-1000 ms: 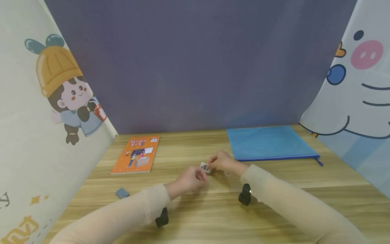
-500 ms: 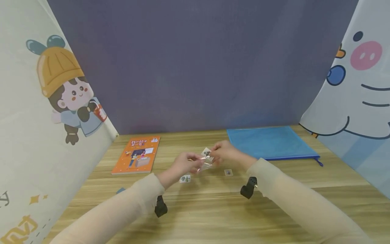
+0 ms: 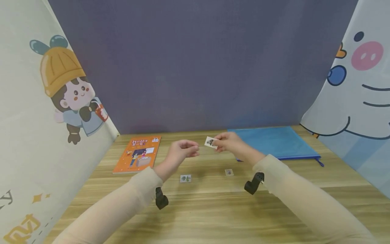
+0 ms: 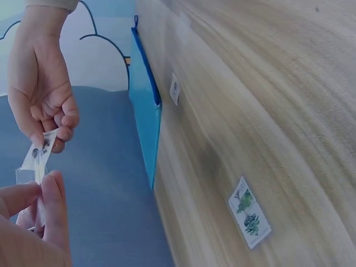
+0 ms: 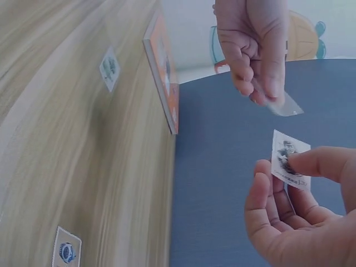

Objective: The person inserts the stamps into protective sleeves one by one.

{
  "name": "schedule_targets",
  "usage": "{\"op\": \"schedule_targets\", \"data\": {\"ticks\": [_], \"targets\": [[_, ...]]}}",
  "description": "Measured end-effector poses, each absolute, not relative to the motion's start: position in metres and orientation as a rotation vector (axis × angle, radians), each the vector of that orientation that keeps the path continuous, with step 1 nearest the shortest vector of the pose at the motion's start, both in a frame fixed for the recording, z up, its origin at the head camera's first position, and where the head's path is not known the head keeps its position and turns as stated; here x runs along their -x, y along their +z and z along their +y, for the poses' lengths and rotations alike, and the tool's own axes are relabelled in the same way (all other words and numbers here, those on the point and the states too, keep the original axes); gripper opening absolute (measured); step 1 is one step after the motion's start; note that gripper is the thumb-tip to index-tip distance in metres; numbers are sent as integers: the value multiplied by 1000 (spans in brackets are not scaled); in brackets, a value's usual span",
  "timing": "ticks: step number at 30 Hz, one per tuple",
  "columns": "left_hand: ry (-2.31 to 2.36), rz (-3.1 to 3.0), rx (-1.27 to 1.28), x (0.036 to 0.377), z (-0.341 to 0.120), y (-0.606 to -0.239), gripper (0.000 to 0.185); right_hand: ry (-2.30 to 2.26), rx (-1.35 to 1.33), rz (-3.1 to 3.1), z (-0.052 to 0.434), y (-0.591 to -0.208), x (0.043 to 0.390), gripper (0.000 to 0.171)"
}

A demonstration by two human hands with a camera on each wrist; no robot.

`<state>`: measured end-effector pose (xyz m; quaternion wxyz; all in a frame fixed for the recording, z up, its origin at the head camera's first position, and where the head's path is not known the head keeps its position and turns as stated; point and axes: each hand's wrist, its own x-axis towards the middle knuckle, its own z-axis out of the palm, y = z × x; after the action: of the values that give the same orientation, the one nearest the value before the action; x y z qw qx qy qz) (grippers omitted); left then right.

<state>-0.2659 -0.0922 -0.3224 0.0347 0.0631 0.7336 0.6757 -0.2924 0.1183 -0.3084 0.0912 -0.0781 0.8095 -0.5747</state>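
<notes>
Between thumb and fingers my right hand [image 3: 230,144] pinches a postage stamp [image 3: 211,142] with a dark picture, held up above the table. My left hand [image 3: 180,154] faces it and pinches a small clear plastic sleeve [image 5: 286,105], best seen in the right wrist view. A narrow gap parts the sleeve from the stamp there. On the table below lie two more stamps: a green tree stamp [image 4: 249,213] beneath my left hand, and a stamp with a blue round object [image 5: 67,251] nearer my right hand.
An orange book [image 3: 137,155] lies at the back left of the wooden table [image 3: 201,210]. At the back right is a blue zip pouch [image 3: 274,142], partly behind the right hand. A dark cloth [image 3: 195,67] hangs behind the table.
Both hands have risen and drawn apart. The stamp in the right hand has come away from the clear sleeve. The tree stamp and the other table stamp now show fully.
</notes>
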Motion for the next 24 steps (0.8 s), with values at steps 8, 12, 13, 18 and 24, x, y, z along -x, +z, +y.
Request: {"op": "schedule_targets", "data": {"ticks": [8,12,13,18,24], "targets": [[2012,2374,-156,268,-92,-316,21,-1787,266,2385,123,-298,288,28],[2050,2354,-161,270,-90,-314,24,-1801,280,2384,125,-294,285,29],[2066,2344,-162,270,-89,-314,24,-1804,281,2384,126,-293,285,29],[2130,2296,-142,271,-87,-314,18,-1832,282,2360,127,-292,284,31],[2155,2275,-136,272,-87,-315,15,-1844,322,2342,127,-289,280,34]]}}
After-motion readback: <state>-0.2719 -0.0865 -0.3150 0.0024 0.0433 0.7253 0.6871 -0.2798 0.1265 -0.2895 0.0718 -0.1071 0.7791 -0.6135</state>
